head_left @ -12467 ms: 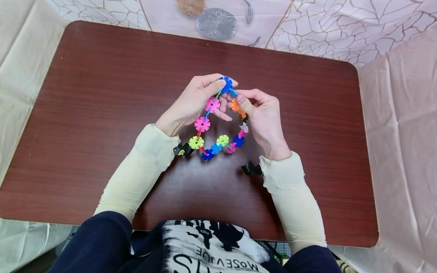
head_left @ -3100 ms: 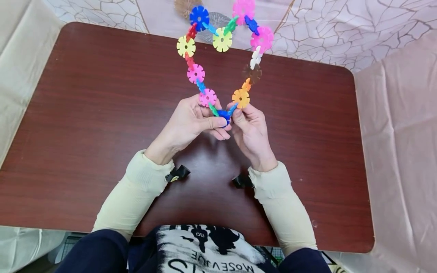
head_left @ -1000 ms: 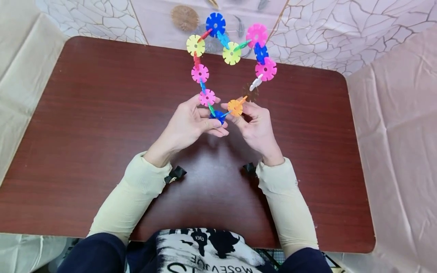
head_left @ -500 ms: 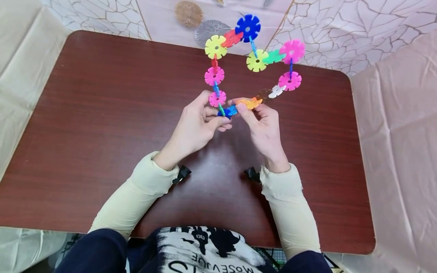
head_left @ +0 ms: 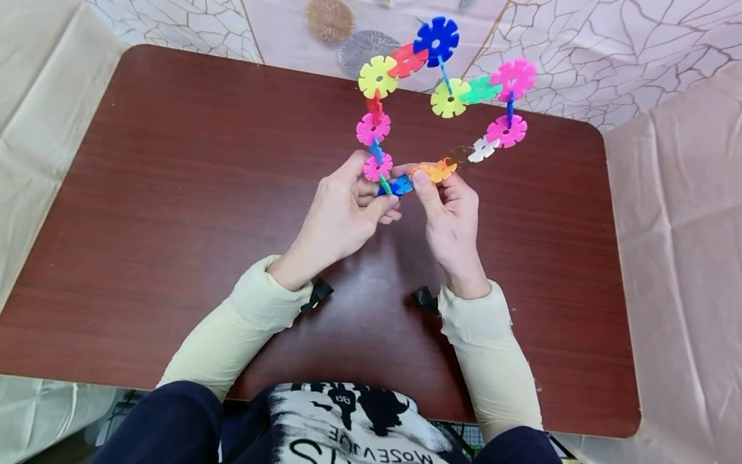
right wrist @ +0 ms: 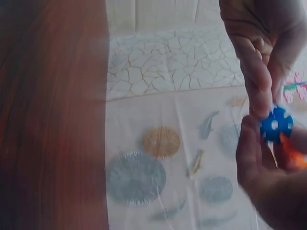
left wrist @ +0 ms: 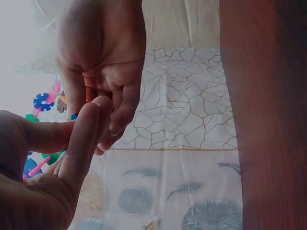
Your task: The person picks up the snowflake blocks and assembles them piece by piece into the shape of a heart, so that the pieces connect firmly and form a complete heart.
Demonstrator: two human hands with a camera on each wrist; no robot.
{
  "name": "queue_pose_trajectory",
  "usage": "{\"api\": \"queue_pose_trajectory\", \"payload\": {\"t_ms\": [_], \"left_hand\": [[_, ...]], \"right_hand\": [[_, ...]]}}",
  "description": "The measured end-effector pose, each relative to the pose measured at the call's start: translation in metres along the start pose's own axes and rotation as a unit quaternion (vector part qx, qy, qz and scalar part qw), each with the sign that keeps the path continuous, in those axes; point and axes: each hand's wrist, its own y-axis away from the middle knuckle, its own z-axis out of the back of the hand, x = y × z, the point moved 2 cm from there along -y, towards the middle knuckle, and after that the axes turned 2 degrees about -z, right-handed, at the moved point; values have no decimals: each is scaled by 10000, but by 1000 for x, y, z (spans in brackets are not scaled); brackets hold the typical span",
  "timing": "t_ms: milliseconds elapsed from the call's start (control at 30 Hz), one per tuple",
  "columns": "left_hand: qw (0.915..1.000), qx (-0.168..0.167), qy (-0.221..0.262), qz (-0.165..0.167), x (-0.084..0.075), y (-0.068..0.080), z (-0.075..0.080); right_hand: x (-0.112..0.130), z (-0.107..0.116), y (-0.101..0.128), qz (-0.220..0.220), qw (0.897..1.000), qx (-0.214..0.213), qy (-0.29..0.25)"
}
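Observation:
A loop of several interlocking plastic snowflake discs (head_left: 378,77), in yellow, pink, red, blue, green, white, brown and orange, is held up above the table in a heart-like outline. My left hand (head_left: 342,216) pinches the dark blue disc (head_left: 382,192) at its near point, mostly hidden by thumb and fingers. With thumb and fingers, my right hand (head_left: 452,219) grips the chain where a light blue disc (head_left: 401,185) meets an orange disc (head_left: 435,171). The right wrist view shows a blue disc (right wrist: 277,125) between both hands. In the left wrist view, fingers hide most of the joint.
A dark brown wooden table (head_left: 191,193) lies beneath the hands. Patterned cloth (head_left: 556,51) hangs behind its far edge, and pale cloth (head_left: 678,225) stands at the right. Black straps (head_left: 427,300) stick out at both wrists.
Earlier the loop hung toward the body; now it extends toward the far edge. Over the last second it has swung right, and the discs by the right hand have turned edge-on.

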Motion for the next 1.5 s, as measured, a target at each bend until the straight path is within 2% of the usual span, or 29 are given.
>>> {"api": "queue_pose_trajectory", "payload": {"t_ms": [133, 200, 333, 467, 600, 700, 767, 933, 1033, 1133, 1200, 1267, 1400, 1500], "left_hand": [[9999, -66, 114, -23, -3, 2, 2], [9999, -49, 104, -65, -3, 2, 1], [9998, 27, 189, -78, -3, 2, -3], [9955, 221, 918, 128, -1, 2, 0], [9791, 519, 1932, 358, -2, -1, 9], [9755, 549, 2082, 455, -5, -2, 14], [9790, 442, 1915, 536, -6, -3, 14], [9913, 147, 1103, 701, -3, -4, 11], [9948, 84, 679, 748, -1, -5, 9], [9959, 69, 576, 700, 0, -5, 7], [9966, 36, 513, 640, 0, -5, 6], [9972, 29, 475, 586, 1, -4, 6], [9978, 93, 349, 559, 2, -4, 8], [9970, 210, 418, 621, 3, -5, 9]], "right_hand": [[-3, 3, 2, -102, 9981, 457, -388], [-4, 0, 3, -106, 9981, 421, -432], [-7, -4, 5, 156, 9997, 187, -68], [-8, -1, 4, 277, 9992, 257, -91], [-9, 3, -3, 484, 9969, 616, -80], [-10, 4, -7, 676, 9956, 641, -38], [-11, 5, -7, 639, 9962, 576, -167], [-8, 9, -4, 277, 9954, 580, -716], [-6, 10, -4, 120, 9972, 356, -650], [-6, 7, -5, -78, 9987, 270, -426], [-6, 6, -4, -61, 9992, 271, -301], [-5, 6, -4, 89, 9996, 123, -251], [0, 13, -6, 429, 9981, -433, -22], [5, 17, -8, 467, 9975, -504, 178]]}}
